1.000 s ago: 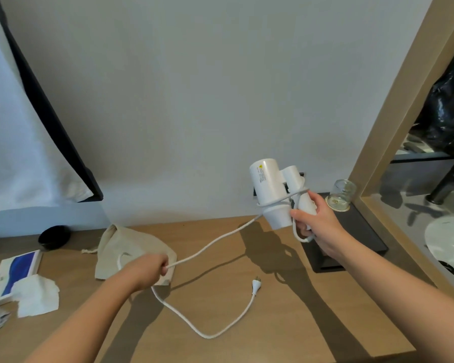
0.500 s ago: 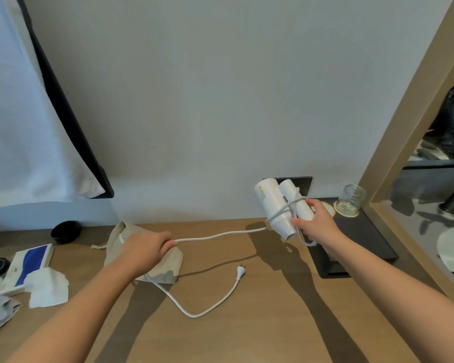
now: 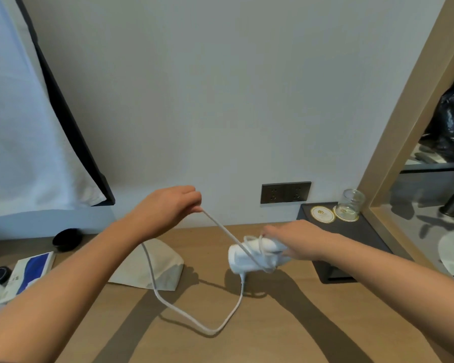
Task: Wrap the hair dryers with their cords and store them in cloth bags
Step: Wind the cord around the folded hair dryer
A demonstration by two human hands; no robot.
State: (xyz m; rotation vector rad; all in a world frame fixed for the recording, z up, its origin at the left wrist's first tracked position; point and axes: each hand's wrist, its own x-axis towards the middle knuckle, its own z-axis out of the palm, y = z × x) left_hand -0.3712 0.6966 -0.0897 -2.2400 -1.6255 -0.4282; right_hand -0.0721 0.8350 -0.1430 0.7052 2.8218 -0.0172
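Wooden desk (image 3: 273,336) against a grey wall (image 3: 220,100). Raised off it, the left hand (image 3: 165,208) had its fingers clenched in a loose fist on the white cord (image 3: 222,228), which left the fist at the fingertip end. From there the cord ran taut, down and right, to the hair dryer (image 3: 247,259). At the dryer's handle end, the right hand (image 3: 300,242) gripped it with fingers curled over. The hand was blurred, so exact finger placement was unclear. The dryer lay on its side, nozzle left, low over the desk right of centre. Couldn't tell whether it touched the wood. Some cord turns sat around its body.

The slack cord dropped behind the left forearm, crossed the cloth bag (image 3: 157,265), looped on the desk and rose to just below the dryer. Plug not resolvable.

Around, from the left:
- a white fabric panel (image 3: 24,127) with a black edge
- a blue-and-white booklet (image 3: 33,268)
- a black bowl (image 3: 66,239) by the wall
- the bag, flat on the desk, partly hidden by the left forearm

Right of the dryer:
- a socket plate (image 3: 285,192) on the wall
- a black tray (image 3: 357,239) carrying a coaster (image 3: 323,214) and a glass (image 3: 350,205)
- a mirror frame (image 3: 404,132)

Versus half a second before:
- The left hand had gone from low over the bag up to wall height.
- The cord went from near level to steeply slanted.
- The dryer dropped from a tilted-up hold in front of the socket plate to lying sideways, leaving the plate fully exposed.
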